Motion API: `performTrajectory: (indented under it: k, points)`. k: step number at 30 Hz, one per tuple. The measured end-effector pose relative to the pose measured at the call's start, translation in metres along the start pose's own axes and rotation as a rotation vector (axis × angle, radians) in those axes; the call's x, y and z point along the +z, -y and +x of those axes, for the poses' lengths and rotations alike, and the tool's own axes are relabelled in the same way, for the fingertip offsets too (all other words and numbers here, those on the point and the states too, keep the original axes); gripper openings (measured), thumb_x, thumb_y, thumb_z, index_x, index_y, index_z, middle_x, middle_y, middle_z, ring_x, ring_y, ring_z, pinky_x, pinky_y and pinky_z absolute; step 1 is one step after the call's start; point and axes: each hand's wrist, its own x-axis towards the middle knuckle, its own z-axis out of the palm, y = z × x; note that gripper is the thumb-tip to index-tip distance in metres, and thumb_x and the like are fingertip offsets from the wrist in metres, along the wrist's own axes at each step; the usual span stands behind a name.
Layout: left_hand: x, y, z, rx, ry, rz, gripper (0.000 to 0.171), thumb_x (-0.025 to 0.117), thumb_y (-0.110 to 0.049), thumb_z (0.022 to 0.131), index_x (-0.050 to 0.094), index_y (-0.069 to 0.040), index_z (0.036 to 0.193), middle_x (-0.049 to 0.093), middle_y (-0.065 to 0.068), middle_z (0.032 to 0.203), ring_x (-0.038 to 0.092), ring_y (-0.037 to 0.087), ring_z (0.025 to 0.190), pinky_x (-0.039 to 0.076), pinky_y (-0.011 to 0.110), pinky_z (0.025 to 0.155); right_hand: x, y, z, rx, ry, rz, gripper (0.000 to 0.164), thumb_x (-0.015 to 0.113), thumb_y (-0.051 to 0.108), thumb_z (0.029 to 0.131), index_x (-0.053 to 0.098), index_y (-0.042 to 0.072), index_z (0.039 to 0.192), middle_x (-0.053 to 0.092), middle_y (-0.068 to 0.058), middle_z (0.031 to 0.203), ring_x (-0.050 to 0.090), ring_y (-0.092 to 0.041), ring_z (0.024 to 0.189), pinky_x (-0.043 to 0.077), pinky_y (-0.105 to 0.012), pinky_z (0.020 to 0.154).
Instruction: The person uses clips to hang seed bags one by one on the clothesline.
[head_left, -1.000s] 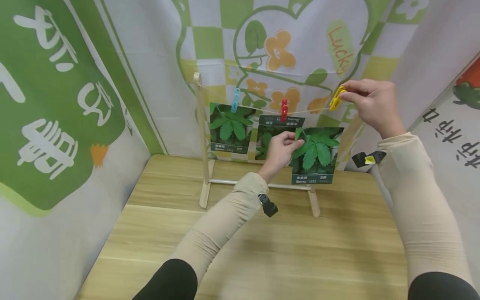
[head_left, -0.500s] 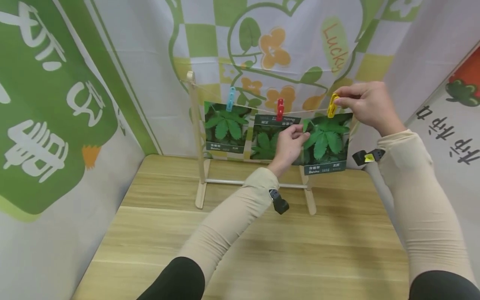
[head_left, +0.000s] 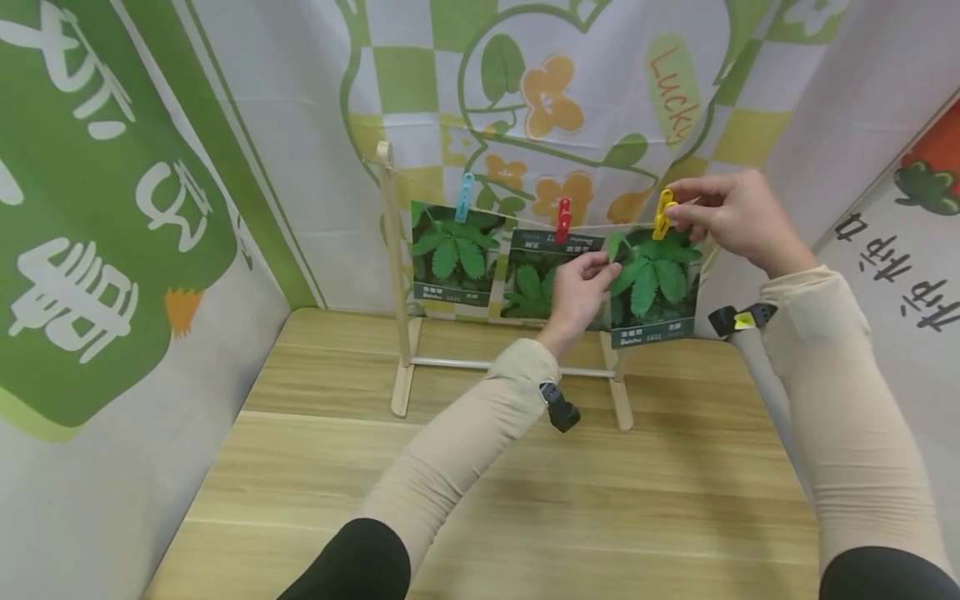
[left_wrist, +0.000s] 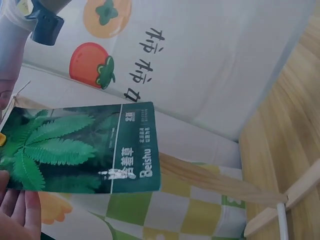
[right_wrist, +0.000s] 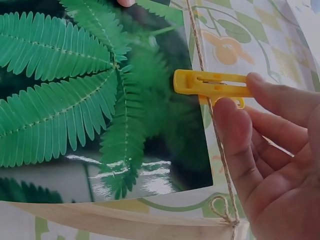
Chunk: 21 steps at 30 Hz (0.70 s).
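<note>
My left hand (head_left: pixel 581 296) pinches the left edge of a green-leaf seed packet (head_left: pixel 654 287), which hangs upright at the right of the string (head_left: pixel 517 215). The yellow clothespin (head_left: pixel 663 215) is between the thumb and fingers of my right hand (head_left: pixel 738 215). In the right wrist view this clothespin (right_wrist: pixel 212 84) crosses the twine (right_wrist: pixel 204 65), its tip overlapping the packet's top edge. The left wrist view shows the packet's printed lower band (left_wrist: pixel 134 147) and my left fingertips (left_wrist: pixel 25 210) at its edge.
Two more packets hang from the string: one (head_left: pixel 453 250) under a blue clothespin (head_left: pixel 465 198), another (head_left: pixel 525 287) under a red clothespin (head_left: pixel 564 219). The string is tied to a wooden stand (head_left: pixel 400 267) on the wooden table (head_left: pixel 600 492). A printed curtain (head_left: pixel 408 79) hangs behind.
My left hand has lifted the packet up and right to the string. The yellow clothespin has turned more upright and come down over the packet's top edge. Little differs in the last half second.
</note>
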Motion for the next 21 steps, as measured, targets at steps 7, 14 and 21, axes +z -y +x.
performTrajectory:
  k: [7,14,21]
  points:
    - [-0.006,0.010,-0.010,0.088,-0.066,0.141,0.026,0.065,-0.017,0.094,0.070,-0.006,0.117,0.073,0.011,0.111,0.068,0.021,0.102,0.052,0.016,0.078,0.003,-0.002,-0.004,0.015,-0.024,0.118,0.048,0.072,0.023,0.089,0.061,-0.007,0.125,0.069,0.020,0.077,0.065,-0.006,0.064,0.054,-0.019,0.059]
    - [-0.015,0.023,-0.017,0.120,-0.042,0.173,0.029,0.064,-0.016,0.095,0.067,-0.008,0.122,0.071,0.008,0.119,0.068,0.021,0.107,0.054,0.021,0.087,0.008,-0.007,-0.009,0.010,-0.093,0.181,0.044,0.072,0.020,0.089,0.062,-0.006,0.124,0.069,0.025,0.077,0.067,-0.001,0.067,0.049,-0.009,0.066]
    - [-0.032,0.037,-0.023,0.116,0.038,0.177,0.033,0.063,-0.018,0.095,0.064,-0.007,0.126,0.068,0.008,0.125,0.066,0.020,0.112,0.054,0.023,0.092,0.016,-0.016,-0.024,0.006,-0.141,0.176,0.043,0.072,0.020,0.089,0.063,-0.003,0.124,0.067,0.028,0.085,0.067,0.002,0.071,0.053,-0.011,0.066]
